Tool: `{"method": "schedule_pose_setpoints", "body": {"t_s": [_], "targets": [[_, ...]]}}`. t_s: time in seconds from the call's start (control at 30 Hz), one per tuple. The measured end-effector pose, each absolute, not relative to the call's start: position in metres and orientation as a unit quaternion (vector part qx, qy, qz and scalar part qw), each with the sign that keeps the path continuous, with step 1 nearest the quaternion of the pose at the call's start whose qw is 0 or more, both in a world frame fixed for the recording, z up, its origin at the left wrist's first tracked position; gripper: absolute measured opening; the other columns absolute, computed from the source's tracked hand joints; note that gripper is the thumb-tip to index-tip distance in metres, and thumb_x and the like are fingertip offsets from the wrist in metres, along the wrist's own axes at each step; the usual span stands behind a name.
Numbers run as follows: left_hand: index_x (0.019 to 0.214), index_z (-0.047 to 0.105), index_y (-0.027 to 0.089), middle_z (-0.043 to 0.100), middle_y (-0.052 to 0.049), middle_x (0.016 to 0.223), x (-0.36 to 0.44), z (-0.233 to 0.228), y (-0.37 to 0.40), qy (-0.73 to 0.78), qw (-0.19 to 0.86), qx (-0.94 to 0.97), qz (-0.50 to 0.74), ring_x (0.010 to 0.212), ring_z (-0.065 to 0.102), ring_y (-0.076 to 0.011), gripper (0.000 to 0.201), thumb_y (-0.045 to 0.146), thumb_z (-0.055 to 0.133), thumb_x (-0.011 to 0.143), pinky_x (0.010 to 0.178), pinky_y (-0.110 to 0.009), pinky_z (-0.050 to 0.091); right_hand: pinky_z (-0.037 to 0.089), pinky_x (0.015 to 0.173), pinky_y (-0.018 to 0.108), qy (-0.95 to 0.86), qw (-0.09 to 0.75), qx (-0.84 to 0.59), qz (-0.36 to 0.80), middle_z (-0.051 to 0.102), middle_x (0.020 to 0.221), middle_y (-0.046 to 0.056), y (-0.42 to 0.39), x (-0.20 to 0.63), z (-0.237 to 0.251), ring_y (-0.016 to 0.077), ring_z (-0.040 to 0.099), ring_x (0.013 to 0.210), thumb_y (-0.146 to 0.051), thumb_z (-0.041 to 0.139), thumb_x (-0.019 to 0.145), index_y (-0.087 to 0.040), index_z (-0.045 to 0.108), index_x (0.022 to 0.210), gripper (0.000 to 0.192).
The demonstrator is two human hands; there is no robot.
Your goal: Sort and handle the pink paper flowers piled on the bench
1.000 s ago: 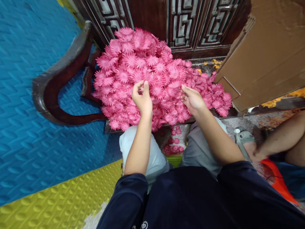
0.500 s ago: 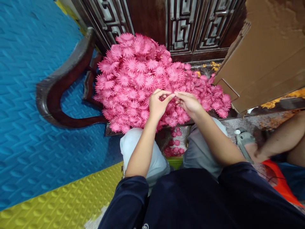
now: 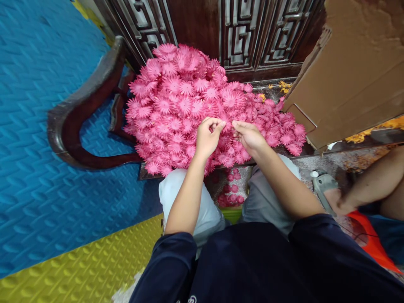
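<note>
Two hands meeting fingertip to fingertip over the heap of pink paper flowers (image 3: 186, 101), left hand (image 3: 208, 139) and right hand (image 3: 249, 136) pinching something too small to tell, heap beneath and behind them, cardboard box (image 3: 350, 71) right of heap, dark wooden chair arm (image 3: 82, 113) left of heap

The heap of fringed paper flowers (image 3: 186, 101) is bright pink. The foam floor mat (image 3: 34, 139) is blue with a raised herringbone pattern, its neighbouring mat (image 3: 85, 269) yellow. Carved wooden panels (image 3: 240, 29) are dark brown; the cardboard box (image 3: 356, 71) is plain tan.
</note>
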State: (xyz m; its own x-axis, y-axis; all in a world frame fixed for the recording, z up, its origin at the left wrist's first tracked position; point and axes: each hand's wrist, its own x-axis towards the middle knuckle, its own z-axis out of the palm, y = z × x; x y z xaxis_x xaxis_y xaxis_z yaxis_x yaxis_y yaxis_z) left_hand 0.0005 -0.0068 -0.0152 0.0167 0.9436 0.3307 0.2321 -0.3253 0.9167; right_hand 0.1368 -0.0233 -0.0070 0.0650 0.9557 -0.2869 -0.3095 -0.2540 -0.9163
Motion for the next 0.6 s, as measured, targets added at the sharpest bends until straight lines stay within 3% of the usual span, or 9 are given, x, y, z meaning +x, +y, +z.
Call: {"method": "schedule_pose_setpoints", "body": {"t_s": [0.23,0.43,0.53,0.6], "targets": [[0.073,0.056,0.019,0.056,0.001,0.074,-0.015,-0.021,0.005,0.502,0.294,0.553,0.596,0.073,0.052,-0.012,0.016,0.029,0.057,0.085,0.073,-0.025,0.039,0.033,0.051,0.023,-0.303,0.514,-0.51,0.62,0.054,0.065,-0.004,-0.017,0.149,-0.007,0.006,0.042,0.052,-0.047,0.074,0.064,-0.019,0.053,0.068,0.035],[0.082,0.055,0.016,0.048,0.003,0.072,-0.041,-0.015,0.017,0.607,0.161,0.395,0.67,0.069,0.045,-0.0084,0.005,0.016,0.059,0.084,0.073,-0.025,0.037,0.035,0.051,0.023,-0.271,0.55,-0.516,0.598,0.057,0.069,-0.003,-0.011,0.161,-0.008,0.0062,0.043,0.053,-0.042,0.073,0.067,-0.02,0.055,0.073,0.029],[0.094,0.055,0.018,0.048,0.004,0.075,-0.037,-0.018,0.013,0.602,0.17,0.424,0.655,0.072,0.048,-0.0101,0.023,0.012,0.067,0.076,0.075,-0.026,0.039,0.036,0.051,0.022,-0.27,0.541,-0.517,0.605,0.06,0.072,-0.003,-0.013,0.156,-0.01,0.0064,0.046,0.054,-0.038,0.073,0.065,-0.02,0.058,0.077,0.026],[0.092,0.056,0.02,0.051,0.003,0.077,-0.029,-0.022,0.009,0.589,0.176,0.471,0.633,0.074,0.051,-0.0119,0.022,0.014,0.068,0.075,0.077,-0.027,0.04,0.036,0.051,0.022,-0.273,0.535,-0.517,0.609,0.06,0.072,-0.003,-0.014,0.153,-0.011,0.0062,0.046,0.054,-0.037,0.073,0.065,-0.02,0.059,0.077,0.025]]}}
